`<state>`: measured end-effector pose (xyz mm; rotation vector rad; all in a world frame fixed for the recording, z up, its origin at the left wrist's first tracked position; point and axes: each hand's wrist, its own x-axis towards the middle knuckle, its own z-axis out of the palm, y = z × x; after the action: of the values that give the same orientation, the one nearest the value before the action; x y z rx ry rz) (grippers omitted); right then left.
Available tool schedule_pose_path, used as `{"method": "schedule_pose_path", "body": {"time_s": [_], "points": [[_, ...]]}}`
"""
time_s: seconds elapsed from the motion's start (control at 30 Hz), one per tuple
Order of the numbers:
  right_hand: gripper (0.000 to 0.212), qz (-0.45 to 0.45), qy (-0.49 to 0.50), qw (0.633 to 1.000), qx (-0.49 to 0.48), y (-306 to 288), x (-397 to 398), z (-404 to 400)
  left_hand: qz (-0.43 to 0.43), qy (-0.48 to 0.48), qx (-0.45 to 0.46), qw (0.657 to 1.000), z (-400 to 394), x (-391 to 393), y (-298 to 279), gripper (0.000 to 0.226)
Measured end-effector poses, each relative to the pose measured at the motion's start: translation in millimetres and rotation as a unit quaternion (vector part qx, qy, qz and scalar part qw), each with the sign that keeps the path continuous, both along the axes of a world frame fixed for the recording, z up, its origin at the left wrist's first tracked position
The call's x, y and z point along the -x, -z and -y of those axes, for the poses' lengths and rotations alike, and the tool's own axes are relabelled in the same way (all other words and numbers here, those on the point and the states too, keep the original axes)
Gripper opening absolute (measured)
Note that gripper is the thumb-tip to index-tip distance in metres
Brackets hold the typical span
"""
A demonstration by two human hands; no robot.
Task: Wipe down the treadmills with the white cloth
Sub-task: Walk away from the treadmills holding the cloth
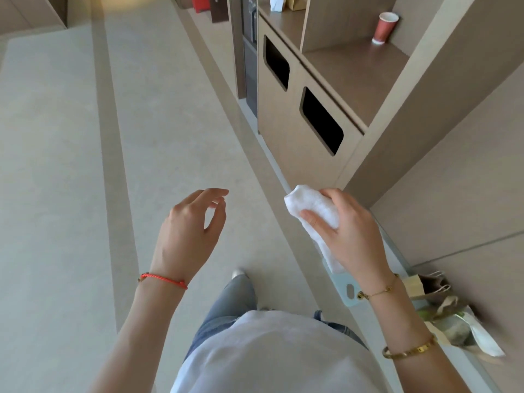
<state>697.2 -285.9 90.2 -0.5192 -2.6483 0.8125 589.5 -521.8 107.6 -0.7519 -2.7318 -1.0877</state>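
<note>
Left hand [192, 225] raised over floor [56, 165], fingers loosely curled, holding nothing; red cord bracelet [164, 280] on wrist. Right hand [348, 231] beside it, fingers wrapped round rolled white cloth [309, 207], cloth end poking forward. Cabinet [283, 131] with two dark slots ahead right; red paper cup [385, 27] on shelf above.

One rolled white cloth [312, 211]. Two bare hands: left hand [190, 236], right hand [348, 234]. One red paper cup [385, 27] near the back corner of the wooden shelf [357, 78]. Two dark rounded bin openings [321, 120] in the cabinet front. One red string bracelet [164, 280]; two gold bracelets [408, 351]. One brown paper bag [433, 287] at the floor's right edge.
</note>
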Motion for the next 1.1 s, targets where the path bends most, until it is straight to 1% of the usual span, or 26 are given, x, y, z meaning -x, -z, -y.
{"method": "schedule_pose_path", "body": {"time_s": [0.3,0.43,0.57,0.67,0.8,0.87,1.0,1.1], "points": [[0.046,-0.003,0.066,0.998,-0.018,17.4,158.9,-56.7,-0.004,0.079,-0.008,0.997,-74.9,196.7,15.7,0.022],[0.048,-0.018,0.108,0.994,-0.016,15.1,236.4,-77.0,-0.020,0.128,-0.008,0.992,-113.7,291.8,7.9,0.022],[0.051,-0.027,0.156,0.987,-0.017,10.7,296.5,-94.2,-0.038,0.191,0.001,0.981,-154.1,369.9,-4.6,0.023],[0.055,-0.024,0.197,0.980,-0.016,6.5,327.4,-108.4,-0.039,0.241,0.010,0.970,-184.4,413.1,-12.2,0.023],[0.050,-0.009,0.252,0.967,-0.030,5.9,353.9,-131.2,-0.040,0.303,0.019,0.952,-225.5,456.6,-14.2,0.024],[0.049,-0.007,0.281,0.959,-0.042,6.4,363.4,-145.0,-0.037,0.327,0.022,0.944,-246.8,474.6,-11.7,0.024],[0.056,0.012,0.326,0.944,-0.050,9.5,380.2,-178.1,-0.030,0.364,0.021,0.931,-292.9,504.1,-5.9,0.025],[0.050,0.015,0.359,0.930,-0.075,17.0,392.5,-209.3,-0.028,0.392,0.015,0.920,-331.0,519.6,-2.2,0.025]]}}
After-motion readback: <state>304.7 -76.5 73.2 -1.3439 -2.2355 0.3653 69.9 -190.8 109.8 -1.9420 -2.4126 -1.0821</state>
